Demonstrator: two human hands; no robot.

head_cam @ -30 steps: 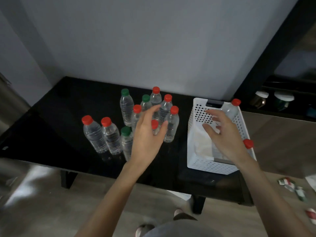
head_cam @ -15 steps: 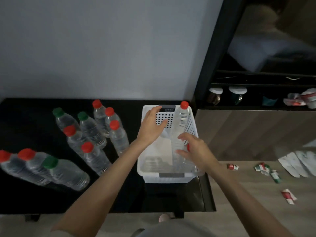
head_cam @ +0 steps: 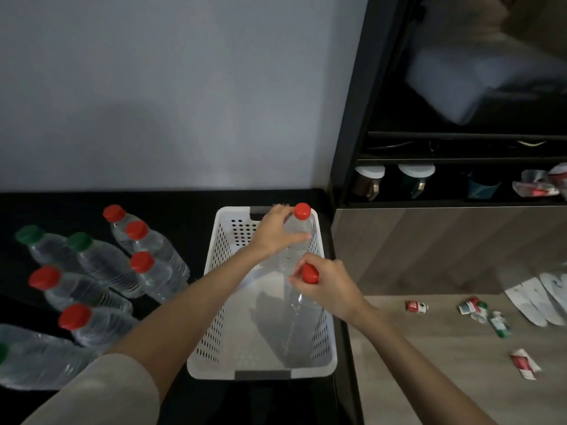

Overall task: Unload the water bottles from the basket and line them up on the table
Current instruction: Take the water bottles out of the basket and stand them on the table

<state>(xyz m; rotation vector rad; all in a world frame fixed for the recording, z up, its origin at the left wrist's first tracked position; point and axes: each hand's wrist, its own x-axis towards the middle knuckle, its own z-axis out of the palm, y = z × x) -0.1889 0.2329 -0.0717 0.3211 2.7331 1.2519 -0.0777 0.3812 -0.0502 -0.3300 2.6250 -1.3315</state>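
1. Two water bottles stand in the white perforated basket [head_cam: 214,302], both along its right wall. The far bottle [head_cam: 296,237] has a red cap and sits at the far right corner of the basket; the near bottle [head_cam: 296,305] has a red cap and sits about midway along the right wall.
2. The left hand [head_cam: 276,231] is wrapped around the shoulder of the far bottle, just below its cap, with fingers curled onto the clear plastic.
3. The right hand [head_cam: 328,286] is closed over the neck of the near bottle; the fingers pinch around its red cap, which shows between thumb and forefinger.
4. The basket rests at the right edge of the black table [head_cam: 190,204], with its far wall near the table's far edge. The rest of the basket floor is bare.
5. A group of unloaded bottles [head_cam: 101,268] occupies the table to the left of the basket, toward the left edge. Some carry red caps, some green. They are clustered close together.
6. Beyond the right edge of the table, crumpled wrappers [head_cam: 472,308] lie on the wooden floor [head_cam: 429,363].
7. A dark shelf unit [head_cam: 460,185] stands at the far right, with jars on one shelf.
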